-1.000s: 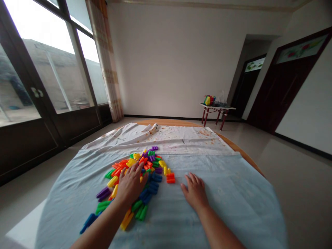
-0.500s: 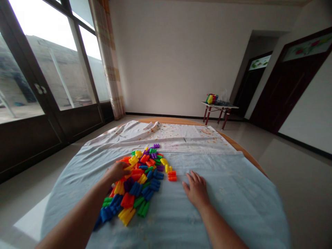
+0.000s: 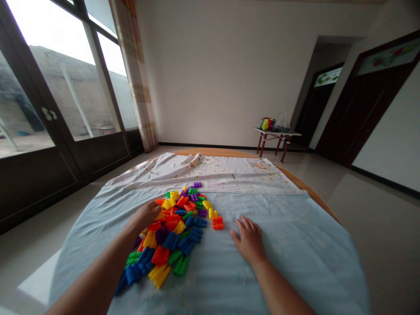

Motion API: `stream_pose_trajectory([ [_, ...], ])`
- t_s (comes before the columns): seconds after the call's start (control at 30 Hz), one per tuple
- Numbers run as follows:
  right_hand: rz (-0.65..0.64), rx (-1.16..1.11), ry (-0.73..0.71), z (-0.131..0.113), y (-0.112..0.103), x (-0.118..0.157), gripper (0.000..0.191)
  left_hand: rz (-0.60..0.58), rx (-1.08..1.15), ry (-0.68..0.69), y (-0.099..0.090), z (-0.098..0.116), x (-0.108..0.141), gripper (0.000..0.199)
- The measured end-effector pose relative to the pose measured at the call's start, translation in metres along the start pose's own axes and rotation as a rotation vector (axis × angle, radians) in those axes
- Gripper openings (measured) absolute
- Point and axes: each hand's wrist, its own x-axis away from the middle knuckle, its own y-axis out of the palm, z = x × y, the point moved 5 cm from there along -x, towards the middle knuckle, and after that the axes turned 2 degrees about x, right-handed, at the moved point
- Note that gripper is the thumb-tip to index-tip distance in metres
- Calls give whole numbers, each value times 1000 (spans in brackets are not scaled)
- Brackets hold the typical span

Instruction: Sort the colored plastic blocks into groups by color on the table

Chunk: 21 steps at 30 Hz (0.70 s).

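The left hand [image 3: 147,214] curls at the left edge of multicoloured, ribbed plastic blocks [image 3: 171,239] piled on the round wooden table [image 3: 216,152]; whether it grips one I cannot tell. The right hand [image 3: 248,237] lies open on the pale blue cloth [image 3: 295,253], near an orange-red block [image 3: 217,223].

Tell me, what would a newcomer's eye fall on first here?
Probably the bright blocks, heaped left of centre on the pale blue cloth, with the left hand at the heap's left side. Next comes the right hand, on the cloth right of the heap. Behind, large glass doors fill the picture's left side.
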Motion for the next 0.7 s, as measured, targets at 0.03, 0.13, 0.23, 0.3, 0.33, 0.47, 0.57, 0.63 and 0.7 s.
stream_pose_trajectory([
  [0.03, 1, -1, 1, 0, 0, 0, 44, -5, -51, 0, 0, 4, 0, 35],
  [0.13, 12, -5, 7, 0, -1, 0, 43, 39, -177, 60, 2, 26, 0, 43],
  [0.23, 17, -12, 16, 0, -2, 0, 43, 22, -232, 208, 18, 52, 2, 47],
  [0.3, 9, -19, 23, 0, -2, 0, 42, -16, -256, 275, 31, 60, 5, 45],
  [0.33, 4, -23, 27, 0, -2, 0, 42, -27, -272, 287, 36, 60, 7, 44],
  [0.47, -12, -39, 38, 0, -3, -1, 43, 4, -350, 229, 31, 41, 12, 42],
  [0.57, -22, -50, 45, -1, -4, -1, 43, 45, -383, 210, 16, 45, 16, 37],
  [0.63, -28, -55, 52, -2, -5, -1, 43, 65, -369, 262, 15, 71, 20, 37],
  [0.7, -32, -55, 59, -2, -5, -1, 43, 59, -333, 360, 28, 110, 29, 41],
])
